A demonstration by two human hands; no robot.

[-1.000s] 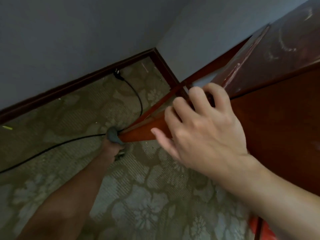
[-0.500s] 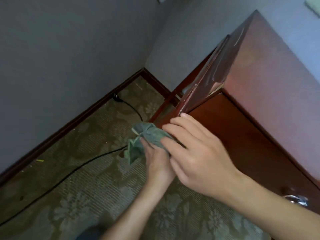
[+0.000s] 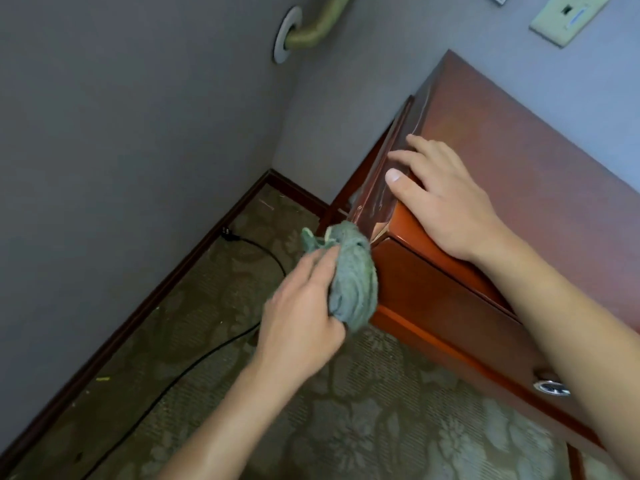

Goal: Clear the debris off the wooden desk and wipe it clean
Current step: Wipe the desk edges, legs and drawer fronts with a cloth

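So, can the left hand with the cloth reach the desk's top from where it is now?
Probably yes: the left hand holds the green cloth beside the desk corner, nothing between; only the right hand rests there.

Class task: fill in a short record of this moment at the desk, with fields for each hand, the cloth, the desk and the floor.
left hand: grips the green cloth
right hand: rests flat on the desk's corner
green cloth: bunched, against the desk's front edge
wooden desk: reddish, metal drawer handle on front
floor: patterned carpet, black cable across it
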